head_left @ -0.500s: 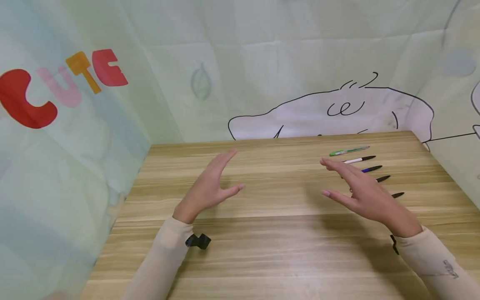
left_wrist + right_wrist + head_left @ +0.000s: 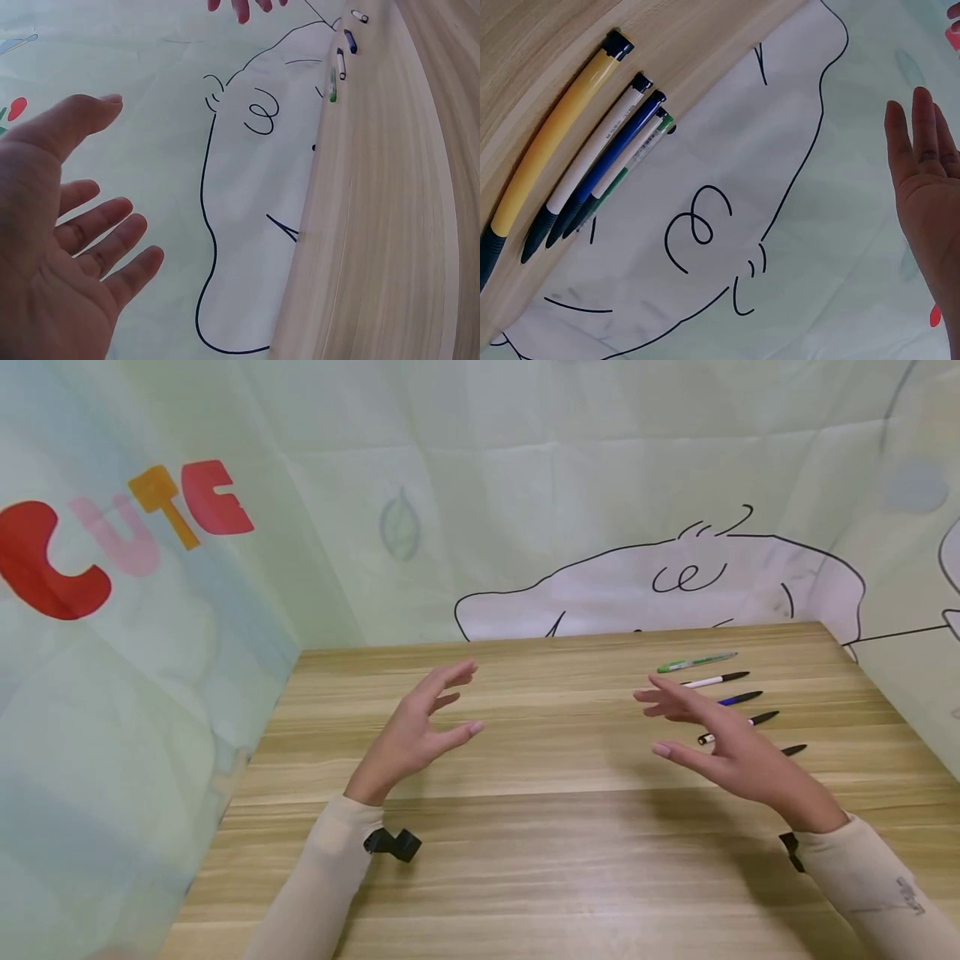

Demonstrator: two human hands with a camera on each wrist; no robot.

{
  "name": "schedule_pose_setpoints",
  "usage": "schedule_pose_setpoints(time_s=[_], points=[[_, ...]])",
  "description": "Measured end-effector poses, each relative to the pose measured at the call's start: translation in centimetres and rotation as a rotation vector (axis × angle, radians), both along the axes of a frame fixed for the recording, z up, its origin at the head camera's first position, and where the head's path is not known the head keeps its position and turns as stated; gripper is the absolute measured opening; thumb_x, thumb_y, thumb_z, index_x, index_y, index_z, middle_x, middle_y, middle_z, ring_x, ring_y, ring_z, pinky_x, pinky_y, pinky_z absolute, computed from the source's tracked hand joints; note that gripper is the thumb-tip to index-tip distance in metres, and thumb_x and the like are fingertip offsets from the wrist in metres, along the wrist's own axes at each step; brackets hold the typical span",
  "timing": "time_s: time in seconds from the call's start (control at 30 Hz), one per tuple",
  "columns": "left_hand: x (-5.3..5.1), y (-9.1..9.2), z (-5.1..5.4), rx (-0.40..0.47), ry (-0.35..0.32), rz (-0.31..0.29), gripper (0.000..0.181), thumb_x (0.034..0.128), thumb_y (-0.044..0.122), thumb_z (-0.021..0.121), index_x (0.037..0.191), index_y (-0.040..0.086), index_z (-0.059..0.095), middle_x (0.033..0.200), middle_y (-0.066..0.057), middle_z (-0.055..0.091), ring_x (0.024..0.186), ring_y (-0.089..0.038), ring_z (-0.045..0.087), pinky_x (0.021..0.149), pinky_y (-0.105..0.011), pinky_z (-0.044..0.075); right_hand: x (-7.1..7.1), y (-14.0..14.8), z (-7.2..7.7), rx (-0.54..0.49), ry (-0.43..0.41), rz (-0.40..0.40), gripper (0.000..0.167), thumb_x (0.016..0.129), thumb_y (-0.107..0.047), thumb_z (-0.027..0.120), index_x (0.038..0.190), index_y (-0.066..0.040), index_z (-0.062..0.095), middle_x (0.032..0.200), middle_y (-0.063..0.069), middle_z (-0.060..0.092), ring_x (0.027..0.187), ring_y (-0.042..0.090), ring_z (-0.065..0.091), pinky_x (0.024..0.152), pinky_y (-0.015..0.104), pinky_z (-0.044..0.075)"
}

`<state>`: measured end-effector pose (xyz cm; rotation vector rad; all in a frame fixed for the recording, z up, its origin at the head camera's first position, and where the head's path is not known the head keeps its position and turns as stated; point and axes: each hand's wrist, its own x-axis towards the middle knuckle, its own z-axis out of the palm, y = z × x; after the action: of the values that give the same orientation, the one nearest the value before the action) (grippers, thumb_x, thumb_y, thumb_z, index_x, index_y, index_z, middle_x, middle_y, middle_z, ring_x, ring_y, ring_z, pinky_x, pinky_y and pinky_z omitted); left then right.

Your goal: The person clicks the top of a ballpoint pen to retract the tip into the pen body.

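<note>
My left hand [image 2: 408, 731] hovers over the left half of the wooden table, fingers slightly bent and thumb apart, holding nothing. In the left wrist view its palm and spread fingers [image 2: 116, 225] show. Above the pens at the right hovers my right hand [image 2: 731, 752], fingers extended and nothing in its grasp. It partly covers the row: a green pen [image 2: 696, 662] farthest back, a white pen [image 2: 708, 681], a blue pen [image 2: 741, 698] and another white pen [image 2: 763, 718] with dark ends. The nearest, a yellow pen [image 2: 559, 135], shows only its dark tip in the head view.
A wood-grain table [image 2: 525, 877] spans the area below both hands. Cloth backdrops stand along its back and left edges, the back one carrying a line-drawn cartoon figure [image 2: 600, 593], the left one colored letters [image 2: 217, 497]. Each wrist wears a small black device [image 2: 393, 843].
Both hands stay in nearly the same place. Their fingers have shifted slightly, so lower fingers now show beneath the upper ones. More of the nearer white pen is visible.
</note>
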<state>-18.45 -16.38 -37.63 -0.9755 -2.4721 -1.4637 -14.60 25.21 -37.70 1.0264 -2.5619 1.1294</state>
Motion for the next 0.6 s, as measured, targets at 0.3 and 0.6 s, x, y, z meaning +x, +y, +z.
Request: schedule_pose_setpoints(time_s=[0.3, 0.6], points=[[0.0, 0.0, 0.3, 0.021, -0.016, -0.032, 0.077, 0.0892, 0.01, 0.079, 0.155, 0.024, 0.04, 0.154, 0.004, 0.046, 0.141, -0.016, 0.045, 0.114, -0.037, 0.044, -0.2, 1.1, -0.2, -0.162, -0.051, 0.13, 0.087, 0.084, 0.018, 0.07, 0.158, -0.004, 0.031, 0.146, 0.014, 0.056, 0.126, 0.018, 0.061, 0.102, 0.018, 0.049], [-0.2, -0.2, 0.3, 0.026, -0.008, -0.046, 0.078, 0.0889, 0.009, 0.079, 0.155, 0.024, 0.04, 0.155, 0.005, 0.045, 0.142, -0.017, 0.044, 0.115, -0.038, 0.043, -0.2, 2.5, -0.3, -0.204, -0.059, 0.153, 0.086, 0.077, 0.026, 0.07, 0.153, 0.006, 0.036, 0.14, 0.023, 0.058, 0.128, 0.017, 0.059, 0.1, 0.016, 0.048]])
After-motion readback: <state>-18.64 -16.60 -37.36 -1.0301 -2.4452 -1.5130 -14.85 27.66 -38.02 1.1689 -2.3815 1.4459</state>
